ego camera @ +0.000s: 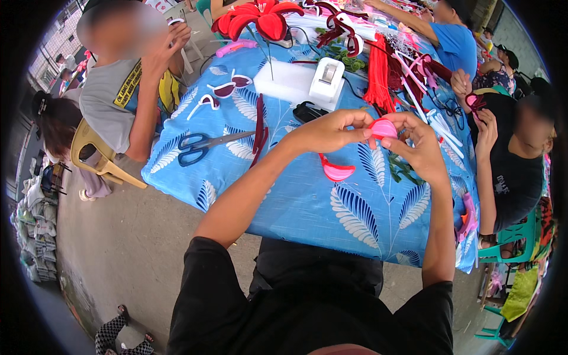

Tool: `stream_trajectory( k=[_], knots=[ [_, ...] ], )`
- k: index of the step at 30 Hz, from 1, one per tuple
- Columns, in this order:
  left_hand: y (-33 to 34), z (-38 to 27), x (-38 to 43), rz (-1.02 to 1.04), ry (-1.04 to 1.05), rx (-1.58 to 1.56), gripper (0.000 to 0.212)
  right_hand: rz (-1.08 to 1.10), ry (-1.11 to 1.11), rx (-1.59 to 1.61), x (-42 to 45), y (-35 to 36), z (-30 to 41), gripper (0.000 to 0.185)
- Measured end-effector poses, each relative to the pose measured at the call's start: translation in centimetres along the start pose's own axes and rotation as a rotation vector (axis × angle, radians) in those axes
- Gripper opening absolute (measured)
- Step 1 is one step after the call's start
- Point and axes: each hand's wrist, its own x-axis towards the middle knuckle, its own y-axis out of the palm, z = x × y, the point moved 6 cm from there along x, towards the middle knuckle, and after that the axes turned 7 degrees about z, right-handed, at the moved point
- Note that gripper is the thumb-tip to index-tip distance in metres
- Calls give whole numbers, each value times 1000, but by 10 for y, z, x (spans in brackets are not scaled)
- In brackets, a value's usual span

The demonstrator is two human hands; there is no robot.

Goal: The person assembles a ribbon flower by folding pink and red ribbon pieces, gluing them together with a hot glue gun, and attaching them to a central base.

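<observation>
Between my two hands, above the table, is a pink petal with a red edge (383, 129), made of fuzzy stems. My left hand (344, 131) pinches its left side, and my right hand (412, 140) grips its right side. A second pink and red petal (338, 171) lies on the blue leaf-patterned tablecloth (306, 213) below my left hand. Green leaf-like pieces (404, 168) lie partly hidden beside my right hand. Dark red fuzzy stems (259, 133) and scissors with dark blue handles (204, 144) rest to the left of my left forearm.
A white foam block (284, 82) holds red fabric-like flowers (259, 20) and a white tape dispenser (327, 77). Pink glue guns lie at the right edge (468, 217) and far left (235, 47). Red stems (378, 73) lie in a bundle. People sit at both sides, handling small pieces.
</observation>
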Motion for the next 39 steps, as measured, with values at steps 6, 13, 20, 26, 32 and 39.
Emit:
stream_trajectory(
  k=[6,13,20,26,32,39],
  knots=[
    [-1,0,-1,-91,-42,161,21,-37,-5,13,-2,-2,-6,36],
    [-11,-2,-2,-289,-5,294,20,-114,-44,-156,-9,-4,-4,63],
    [-19,-18,-8,-512,104,408,18,-244,-54,-280,-11,-13,-9,71],
    [-21,-19,-8,-513,142,316,17,-235,-82,-316,-13,-9,-12,69],
    [-28,-27,-17,-532,0,354,18,-192,-55,-310,-10,0,-12,56],
    [-27,-45,-55,-698,33,377,20,243,-47,-156,-14,43,-21,42]
  ],
)
